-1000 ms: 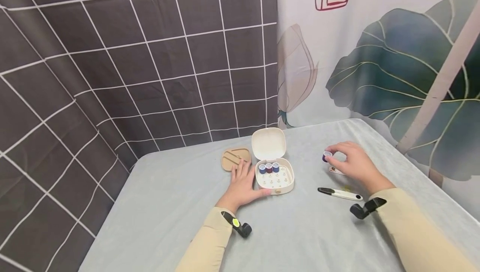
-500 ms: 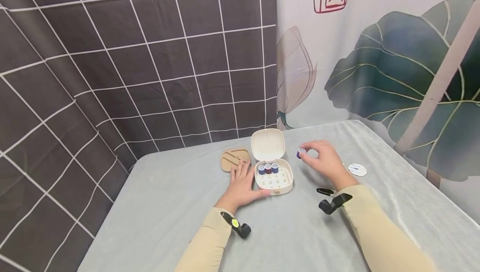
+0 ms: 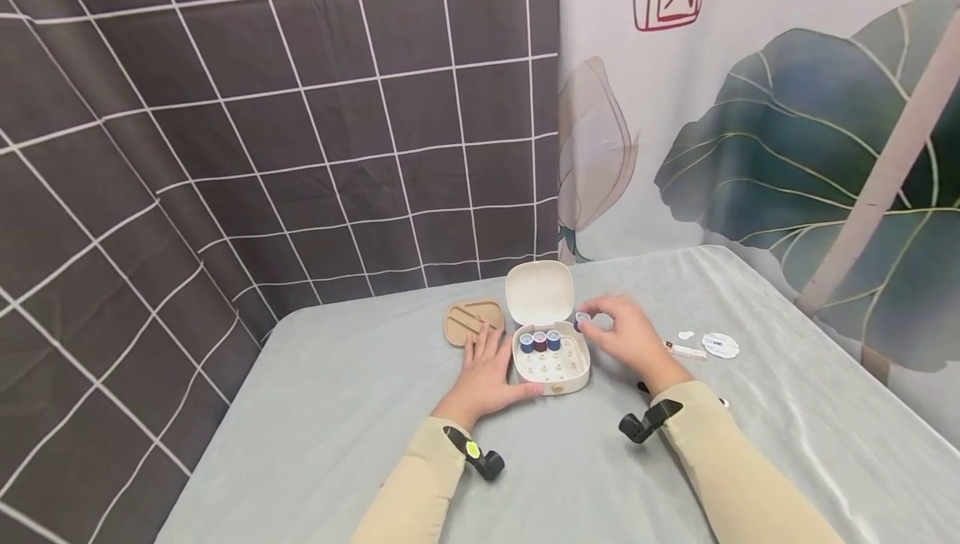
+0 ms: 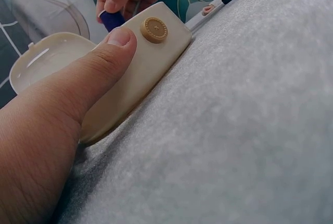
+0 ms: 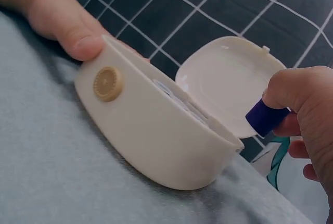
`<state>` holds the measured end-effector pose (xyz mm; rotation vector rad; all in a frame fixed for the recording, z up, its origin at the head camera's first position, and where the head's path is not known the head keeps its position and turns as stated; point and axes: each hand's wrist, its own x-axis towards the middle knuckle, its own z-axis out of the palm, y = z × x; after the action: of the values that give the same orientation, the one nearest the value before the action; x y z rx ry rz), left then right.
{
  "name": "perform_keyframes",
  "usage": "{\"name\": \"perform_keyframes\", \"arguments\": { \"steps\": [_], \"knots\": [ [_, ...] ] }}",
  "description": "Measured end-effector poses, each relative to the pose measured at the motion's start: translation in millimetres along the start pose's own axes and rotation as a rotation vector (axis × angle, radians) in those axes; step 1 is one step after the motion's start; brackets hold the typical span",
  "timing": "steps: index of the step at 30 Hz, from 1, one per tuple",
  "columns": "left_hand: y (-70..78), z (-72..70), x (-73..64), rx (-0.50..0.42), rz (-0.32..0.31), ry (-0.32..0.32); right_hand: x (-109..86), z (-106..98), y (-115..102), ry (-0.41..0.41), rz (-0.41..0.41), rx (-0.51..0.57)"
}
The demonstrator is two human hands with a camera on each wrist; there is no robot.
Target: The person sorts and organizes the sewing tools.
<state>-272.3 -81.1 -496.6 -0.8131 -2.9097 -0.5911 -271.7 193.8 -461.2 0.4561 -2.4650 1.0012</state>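
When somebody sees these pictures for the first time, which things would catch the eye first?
Probably the open white case near the far edge of the table, with three spools in a row inside. Next might come the dark blue spool pinched by the right hand near the case, and the large printed leaf at the head view's right.

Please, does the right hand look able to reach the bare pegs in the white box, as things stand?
Probably yes. The lid stands open, and the right hand, pinching a dark blue spool, is beside the white box. The left hand touches its outside, leaving the bare pegs uncovered.
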Motion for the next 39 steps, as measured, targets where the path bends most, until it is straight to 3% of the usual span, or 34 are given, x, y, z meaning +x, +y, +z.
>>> {"name": "perform_keyframes", "arguments": {
  "steps": [13, 18, 27, 39],
  "knots": [
    [3.8, -2.7, -4.3, 0.002, -0.024, -0.016, -3.4, 11.5, -5.4, -0.052, -0.036, -0.035],
    [3.1, -2.4, -3.3, 0.001, -0.027, -0.032, -3.7, 12.3, -8.8, -0.069, -0.089, -0.062],
    [0.5, -0.7, 1.2, 0.011, -0.025, -0.023, -1.0, 15.2, -12.3, -0.124, -0.190, -0.271],
    [1.0, 0.3, 1.5, 0.010, -0.027, -0.026, 0.6, 16.4, -23.0, -0.169, -0.181, -0.413]
  ]
}}
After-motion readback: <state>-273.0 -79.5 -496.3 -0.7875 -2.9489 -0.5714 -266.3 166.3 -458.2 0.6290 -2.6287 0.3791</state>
